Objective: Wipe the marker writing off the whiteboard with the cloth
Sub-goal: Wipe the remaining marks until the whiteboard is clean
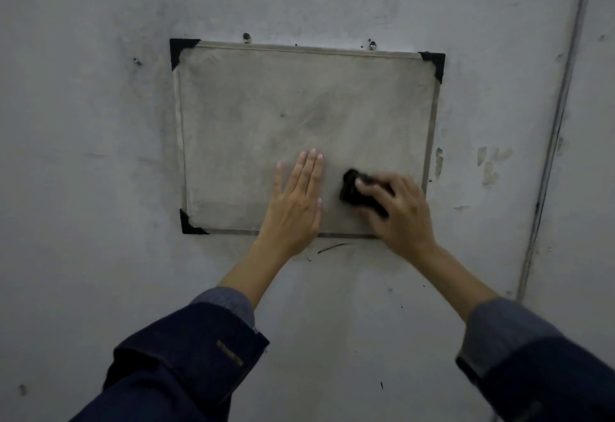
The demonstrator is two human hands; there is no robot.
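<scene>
Whiteboard: the whiteboard (266, 115) hung on the wall, in a thin pale frame with black corner caps at three visible corners; its surface was grey and smeary.
Writing: no readable letters or marks could be made out on the board, only faint smudges and one small dark speck left of centre.
Cloth: the cloth (354, 190), a dark bunched wad, lay against the lower right part of the board, blurred and partly covered by fingers.
Right hand: the right hand (396, 212) was closed around the cloth, fingers curled over it, pressing it to the board.
Left hand: the left hand (296, 202) lay flat and wide on the lower middle of the board, fingers straight and together, gripping nothing, just beside the cloth.
Hidden: the board's lower right corner sat behind the right hand.
Sleeves: both arms wore dark blue sleeves (186, 355) with lighter cuffs; the right one was cut off by the frame edge.
Wall: the grey wall (83, 155) was scuffed, with a dark marker stroke just under the board and a thin cable (562, 105) running down at the right.
</scene>
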